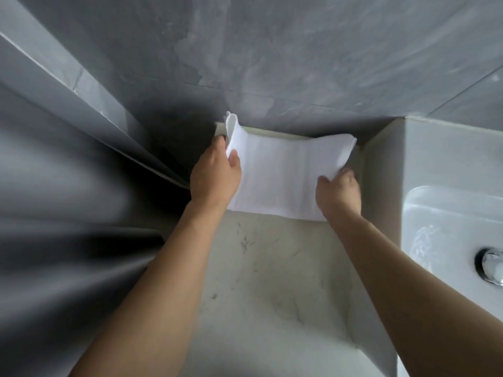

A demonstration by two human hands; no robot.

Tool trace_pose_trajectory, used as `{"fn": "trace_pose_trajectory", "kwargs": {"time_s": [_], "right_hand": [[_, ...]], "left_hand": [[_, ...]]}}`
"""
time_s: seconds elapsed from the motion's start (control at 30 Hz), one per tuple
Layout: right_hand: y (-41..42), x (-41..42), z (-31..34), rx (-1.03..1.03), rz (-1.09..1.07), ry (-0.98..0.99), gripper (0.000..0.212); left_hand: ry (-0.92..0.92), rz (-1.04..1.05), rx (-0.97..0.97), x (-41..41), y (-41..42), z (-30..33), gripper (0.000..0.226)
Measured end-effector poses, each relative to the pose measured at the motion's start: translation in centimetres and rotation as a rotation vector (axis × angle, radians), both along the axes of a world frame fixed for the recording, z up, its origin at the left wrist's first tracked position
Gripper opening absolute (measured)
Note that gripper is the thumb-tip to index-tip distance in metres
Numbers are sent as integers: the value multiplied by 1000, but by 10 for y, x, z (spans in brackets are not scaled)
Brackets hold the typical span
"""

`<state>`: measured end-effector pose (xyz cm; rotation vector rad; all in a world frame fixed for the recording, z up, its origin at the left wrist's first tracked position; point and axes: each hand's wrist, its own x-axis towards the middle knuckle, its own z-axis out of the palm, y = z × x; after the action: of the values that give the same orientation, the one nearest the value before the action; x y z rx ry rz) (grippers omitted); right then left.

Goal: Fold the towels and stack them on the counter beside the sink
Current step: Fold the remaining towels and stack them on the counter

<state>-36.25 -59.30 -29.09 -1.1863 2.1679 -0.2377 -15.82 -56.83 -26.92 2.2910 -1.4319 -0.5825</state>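
A white towel (277,175) lies spread at the back of the pale marbled counter (261,281), against the grey wall. My left hand (215,175) grips the towel's left edge, which is lifted and curled upward. My right hand (339,193) holds the towel's right side, with the cloth bunched over the fingers. Both forearms reach forward over the counter.
A white sink basin (446,227) stands to the right of the counter, raised above it, with a chrome fitting (490,265) at the far right. Grey tiled wall (272,63) runs behind. A dark grey panel (68,186) borders the counter's left side.
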Motion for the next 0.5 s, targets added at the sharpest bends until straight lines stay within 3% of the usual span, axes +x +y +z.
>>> {"fn": "trace_pose_trajectory", "kwargs": {"time_s": [0.17, 0.33, 0.5], "right_hand": [[59, -17, 63, -314, 300, 126, 30], [122, -53, 104, -490, 290, 133, 31], [168, -97, 126, -605, 275, 70, 34]], "left_hand": [[-21, -66, -102, -32, 51, 47, 16], [6, -38, -181, -80, 111, 94, 12], [8, -145, -286, -141, 147, 134, 11]]}}
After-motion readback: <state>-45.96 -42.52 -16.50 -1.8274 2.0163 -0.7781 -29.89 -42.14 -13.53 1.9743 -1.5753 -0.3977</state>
